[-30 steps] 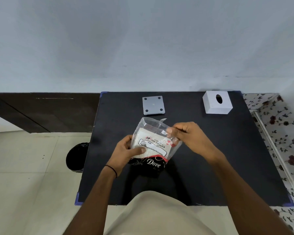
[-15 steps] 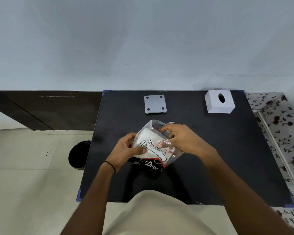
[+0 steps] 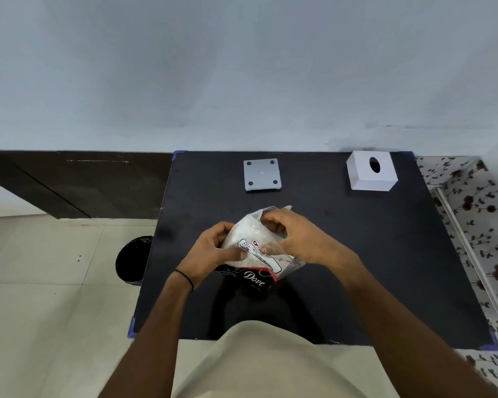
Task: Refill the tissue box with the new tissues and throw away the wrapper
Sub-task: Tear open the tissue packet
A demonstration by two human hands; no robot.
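Note:
A clear plastic tissue pack [image 3: 255,248] with a printed label and a black lower end sits between both hands above the middle of the black table [image 3: 385,254]. My left hand [image 3: 213,251] grips the pack's left side. My right hand [image 3: 296,239] has its fingers in the wrapper's open top, closed on the white tissues inside. The white tissue box cover [image 3: 370,173], with an oval slot on top, stands at the table's back right. Its flat grey base plate [image 3: 261,175] lies apart at the back centre.
A black bin [image 3: 133,261] stands on the tiled floor just left of the table. A dark wooden panel runs along the wall at the left. A flowered surface borders the table's right edge. My beige-clad lap shows below the front edge.
My right hand has moved from pinching the wrapper's edge into its open top. The pack has tilted and crumpled between my hands.

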